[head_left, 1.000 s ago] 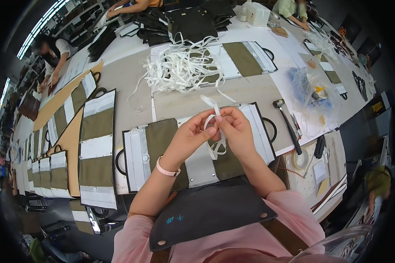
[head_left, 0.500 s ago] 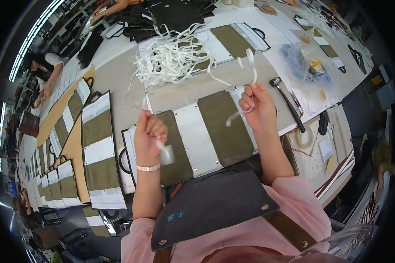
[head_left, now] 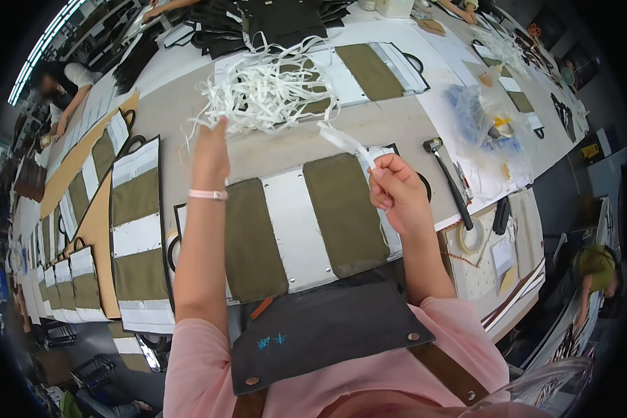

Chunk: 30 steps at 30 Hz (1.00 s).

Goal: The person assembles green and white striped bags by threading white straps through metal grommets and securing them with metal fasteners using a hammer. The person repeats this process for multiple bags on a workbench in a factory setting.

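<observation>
Two hands work apart: the right hand (head_left: 397, 191) pinches a white strip (head_left: 345, 141) above its grip, while the left hand (head_left: 211, 155), grip unclear, reaches into the tangled strip pile (head_left: 265, 90).

Your bench holds one package: a clear plastic bag (head_left: 498, 132) at upper right, crumpled, lying on white paper, with blue and yellow contents showing through. Just right of the black hammer head. A small yellow sign (head_left: 590, 151) sits at the far right, beyond the bench edge. You have no screens in view; any labels are too small to tell.
</observation>
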{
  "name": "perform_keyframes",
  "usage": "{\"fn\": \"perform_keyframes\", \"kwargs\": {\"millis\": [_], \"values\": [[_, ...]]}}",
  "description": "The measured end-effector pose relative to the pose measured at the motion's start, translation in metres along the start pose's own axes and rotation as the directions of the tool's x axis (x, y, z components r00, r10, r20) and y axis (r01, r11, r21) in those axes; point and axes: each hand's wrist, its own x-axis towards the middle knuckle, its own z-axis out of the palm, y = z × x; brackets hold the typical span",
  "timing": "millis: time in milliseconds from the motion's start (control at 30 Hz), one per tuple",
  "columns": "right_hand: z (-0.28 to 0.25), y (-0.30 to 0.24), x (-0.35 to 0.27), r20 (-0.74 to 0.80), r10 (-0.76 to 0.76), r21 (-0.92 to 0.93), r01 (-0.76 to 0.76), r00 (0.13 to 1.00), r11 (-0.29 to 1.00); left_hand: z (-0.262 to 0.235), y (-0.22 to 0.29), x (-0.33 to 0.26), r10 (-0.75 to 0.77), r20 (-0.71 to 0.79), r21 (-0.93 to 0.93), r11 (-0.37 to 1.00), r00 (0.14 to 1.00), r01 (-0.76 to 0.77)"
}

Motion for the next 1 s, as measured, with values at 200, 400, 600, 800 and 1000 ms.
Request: {"fn": "perform_keyframes", "kwargs": {"millis": [200, 400, 600, 800, 1000], "values": [[0.004, 0.024, 0.001, -0.053, 0.098, -0.36, -0.111, 0.994, 0.926, 0.046, 0.01, -0.12, 0.093, 0.554, 0.006, 0.993, 0.827, -0.116], [-0.003, 0.018, 0.003, 0.41, 0.467, -0.414, -0.297, 0.784, 0.861, 0.002, 0.019, -0.113, -0.296, 0.72, 0.018, 0.912, 0.628, 0.409], [-0.028, 0.007, 0.009, 0.351, 0.42, -0.485, -0.22, 0.837, 0.846, -0.045, 0.02, -0.11, -0.36, 0.873, 0.213, 0.888, 0.328, 0.408], [-0.06, -0.031, 0.005, 0.242, 0.428, -0.703, -0.146, 0.871, 0.696, -0.102, 0.027, -0.1, -0.286, 0.783, 0.303, 0.951, 0.552, 0.063], [-0.091, -0.047, 0.007, 0.164, 0.407, -0.691, -0.189, 0.899, 0.697, -0.136, 0.018, -0.107, -0.344, 0.616, 0.279, 0.937, 0.709, 0.212]]}}
